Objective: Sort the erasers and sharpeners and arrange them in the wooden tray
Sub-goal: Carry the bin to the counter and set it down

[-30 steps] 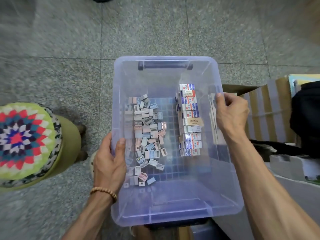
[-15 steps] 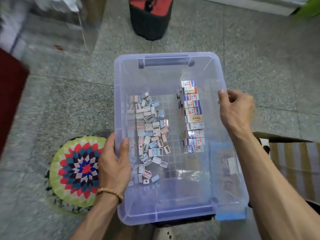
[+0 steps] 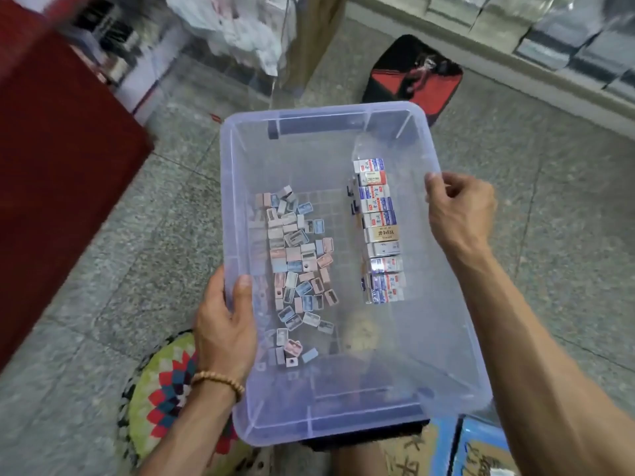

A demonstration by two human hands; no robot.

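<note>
Clear plastic bin, left hand and right hand gripping opposite rims, inside it sharpeners heaped leftward, erasers rowed rightward, labels blurred.

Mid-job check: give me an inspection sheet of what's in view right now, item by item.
Surface: grey speckled tile floor.
Job's things: clear plastic bin holds loose sharpeners on its left and a row of boxed erasers on its right; wooden tray not seen.
Clutter: crocheted cushion, red-and-black bag.
Grippers: left hand and right hand grip the bin's side rims.
Cables: nothing seen.
Surroundings: red cabinet, blurred shelving.
</note>
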